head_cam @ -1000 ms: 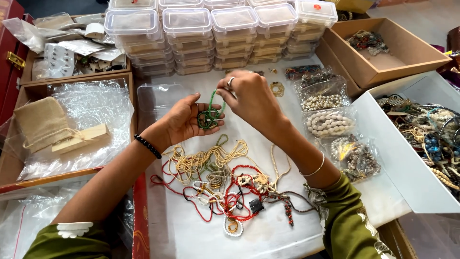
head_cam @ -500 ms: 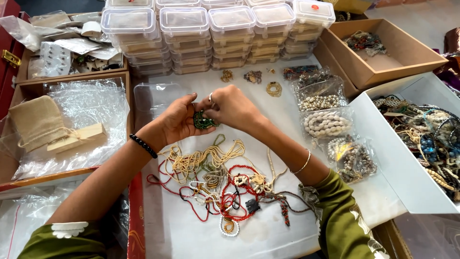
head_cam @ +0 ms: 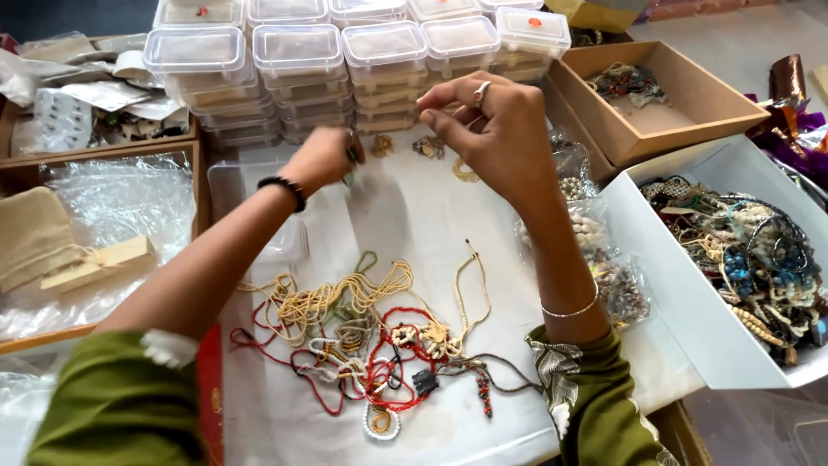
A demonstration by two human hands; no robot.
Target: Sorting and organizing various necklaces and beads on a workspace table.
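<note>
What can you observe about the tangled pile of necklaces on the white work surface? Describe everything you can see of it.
The tangled pile of necklaces lies flat on the white work surface, below both hands and touched by neither. It mixes cream and pale gold beaded strands, looped at the upper left, with red cords and red bead strings in the middle. Dark cords trail off to the right, one ending in a small beaded drop. A round beaded pendant sits at the bottom edge. The strands cross and overlap, so separate pieces are hard to count.
</note>
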